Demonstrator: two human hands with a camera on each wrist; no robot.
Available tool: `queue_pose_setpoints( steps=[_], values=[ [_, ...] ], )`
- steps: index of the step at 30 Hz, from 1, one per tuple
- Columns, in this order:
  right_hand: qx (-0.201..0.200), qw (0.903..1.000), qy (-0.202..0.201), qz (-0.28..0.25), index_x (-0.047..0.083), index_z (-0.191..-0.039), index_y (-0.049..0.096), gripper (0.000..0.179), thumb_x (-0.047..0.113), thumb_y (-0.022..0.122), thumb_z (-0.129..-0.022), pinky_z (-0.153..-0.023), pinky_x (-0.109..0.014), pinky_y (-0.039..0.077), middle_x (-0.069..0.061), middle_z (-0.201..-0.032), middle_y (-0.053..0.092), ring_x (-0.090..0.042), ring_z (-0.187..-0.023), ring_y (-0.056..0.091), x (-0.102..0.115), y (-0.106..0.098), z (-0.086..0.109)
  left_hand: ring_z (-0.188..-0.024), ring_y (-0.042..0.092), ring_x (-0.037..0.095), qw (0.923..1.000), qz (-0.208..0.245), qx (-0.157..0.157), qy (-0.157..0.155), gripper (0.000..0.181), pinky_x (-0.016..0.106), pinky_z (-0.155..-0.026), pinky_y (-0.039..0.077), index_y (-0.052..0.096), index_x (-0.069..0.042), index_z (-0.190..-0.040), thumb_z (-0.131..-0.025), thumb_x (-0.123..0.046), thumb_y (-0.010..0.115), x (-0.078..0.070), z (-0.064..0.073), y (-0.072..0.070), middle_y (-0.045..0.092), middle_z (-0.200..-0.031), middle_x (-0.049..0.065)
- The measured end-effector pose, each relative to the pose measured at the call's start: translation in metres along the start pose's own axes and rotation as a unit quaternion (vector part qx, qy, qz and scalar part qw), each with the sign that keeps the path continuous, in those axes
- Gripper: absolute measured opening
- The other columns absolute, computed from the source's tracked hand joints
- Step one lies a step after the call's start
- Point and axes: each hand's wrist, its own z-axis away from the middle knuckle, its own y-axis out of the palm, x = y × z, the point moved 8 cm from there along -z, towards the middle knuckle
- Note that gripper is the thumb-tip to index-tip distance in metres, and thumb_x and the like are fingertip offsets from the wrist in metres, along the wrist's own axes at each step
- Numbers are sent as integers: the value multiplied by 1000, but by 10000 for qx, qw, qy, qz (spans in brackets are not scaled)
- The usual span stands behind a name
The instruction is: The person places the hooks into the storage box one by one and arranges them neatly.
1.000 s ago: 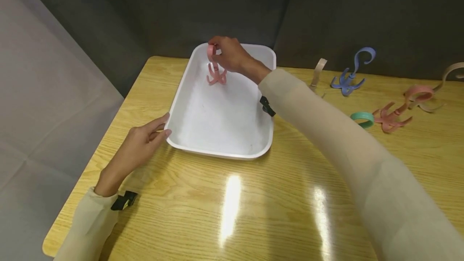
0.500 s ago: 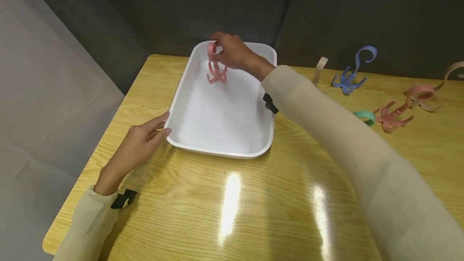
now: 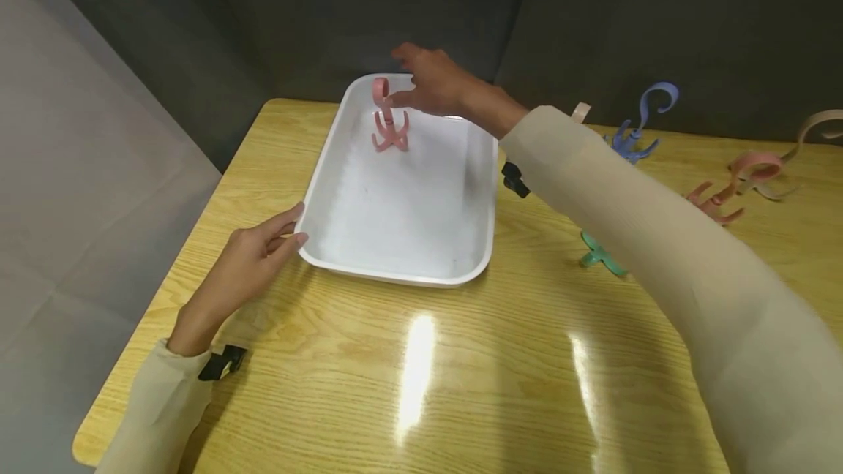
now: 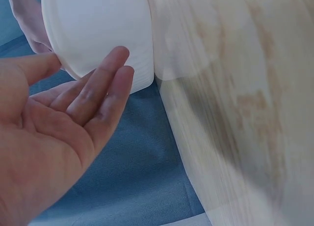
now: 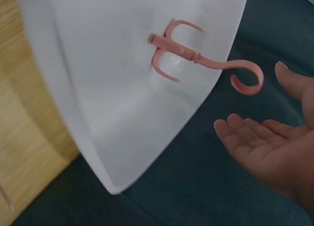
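Note:
A pink multi-prong hook [image 3: 390, 123] with a curled top stands upright inside the white tray [image 3: 395, 278], near its back left corner. My right hand [image 3: 437, 83] is beside the curled top with fingers and thumb spread apart. In the right wrist view a gap separates this hand [image 5: 274, 142] from the pink hook [image 5: 184, 52], and nothing is held. At the tray's front left, my left hand [image 3: 246, 262] rests its thumb and fingertips on the outer side. The left wrist view has its relaxed fingers [image 4: 100, 91] against the tray wall [image 4: 108, 30].
On the table's right side are a blue hook [image 3: 632, 141], a coral hook [image 3: 718, 203], a beige hook [image 3: 800, 148] and a green hook [image 3: 599, 254]. The right sleeve partly covers several of them. A dark curtain [image 3: 408, 6] hangs behind the table [image 3: 329, 371].
My right hand has let go of the pink hook and moved up and right from it. The hook stays standing in the tray. My left hand keeps its place at the tray.

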Motion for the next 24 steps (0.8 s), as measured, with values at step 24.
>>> queue_pose_setpoints(
  steps=[24],
  values=[
    [134, 9959, -238, 861, 2, -166, 15, 87, 28, 70, -102, -119, -52, 33, -19, -170, 22, -40, -150, 34, 0, -54, 75, -111, 70, 42, 9999, -136, -4, -36, 54, 54, -90, 56, 43, 1, -156, -108, -16, 61, 4, 0, -3, 60, -136, 32]
  ],
)
